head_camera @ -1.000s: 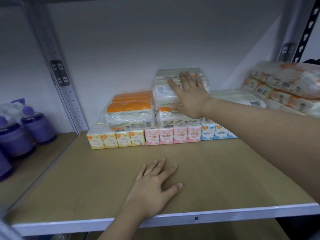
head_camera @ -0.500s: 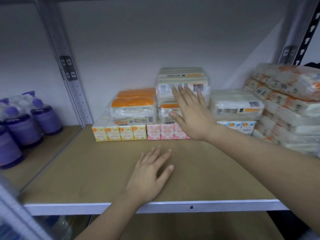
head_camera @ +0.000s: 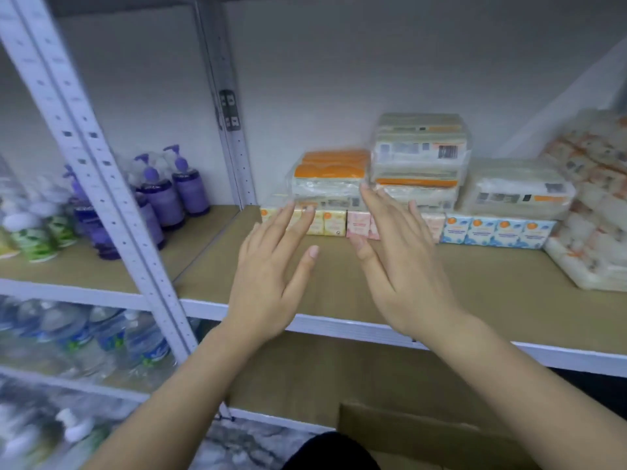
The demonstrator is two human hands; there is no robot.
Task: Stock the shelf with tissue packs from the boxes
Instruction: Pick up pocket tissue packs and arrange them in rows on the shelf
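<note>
Tissue packs stand at the back of the brown shelf (head_camera: 492,286). A row of small packs runs yellow (head_camera: 334,222), pink (head_camera: 358,224), blue (head_camera: 498,232). On that row lie an orange-topped pack (head_camera: 330,176), a taller stack of clear-wrapped packs (head_camera: 420,157) and a single clear pack (head_camera: 519,191). My left hand (head_camera: 271,276) and my right hand (head_camera: 403,262) hover over the shelf's front, fingers spread, holding nothing and clear of the packs. A cardboard box's flap (head_camera: 424,432) shows at the bottom.
Large wrapped tissue bundles (head_camera: 597,205) are piled at the shelf's right end. A perforated metal upright (head_camera: 91,157) divides off the left bay, with purple pump bottles (head_camera: 169,195) and green-labelled bottles (head_camera: 30,232). Water bottles (head_camera: 84,340) fill the lower left shelf.
My right hand has left the stacked packs and pulled back. My left hand has lifted off the shelf. The view has drawn away and swung left, bringing the box into sight.
</note>
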